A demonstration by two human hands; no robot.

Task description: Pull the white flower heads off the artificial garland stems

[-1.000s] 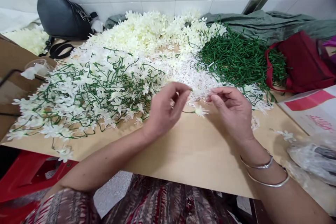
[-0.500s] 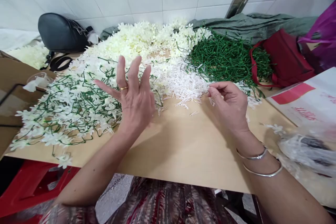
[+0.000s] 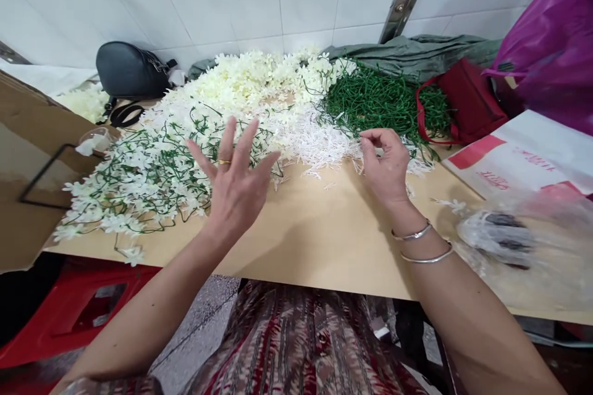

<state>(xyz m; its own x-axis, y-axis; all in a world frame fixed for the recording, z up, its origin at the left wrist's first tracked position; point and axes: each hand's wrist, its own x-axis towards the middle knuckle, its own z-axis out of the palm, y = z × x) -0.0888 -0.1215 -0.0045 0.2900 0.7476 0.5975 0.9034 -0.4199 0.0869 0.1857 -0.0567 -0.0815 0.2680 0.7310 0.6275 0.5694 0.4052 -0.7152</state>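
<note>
Two bare hands work above one wooden table point(image 3: 296, 247), on which four heaps lie, each with far too many pieces to count: one of cream flower heads point(image 3: 259, 77) at the back, one of white flowers on green stems point(image 3: 148, 182) at the left, one of loose green stems point(image 3: 380, 99) at the right, and one of thin white strands point(image 3: 312, 145) in the middle. Two single flowers lie apart: a stemmed flower point(image 3: 133, 254) by the front edge at left, and a loose flower point(image 3: 456, 205) right of the right hand. Around the heaps are one black bag point(image 3: 130, 71), one dark red bag point(image 3: 470, 102) and one purple bag point(image 3: 551, 55).

The left hand point(image 3: 238, 191), wearing one gold ring point(image 3: 225, 162), is raised at the near edge of the white-flower heap, back upward, four fingers spread wide and pointing away from the body; its thumb and palm are hidden. The right hand point(image 3: 385, 163) is beside the white strands, thumb and index finger pinched together at the tips, the other fingers curled; whether a strand is between the tips cannot be told. Two silver bangles point(image 3: 426, 257) circle the right forearm, which slants in from the lower right.
</note>
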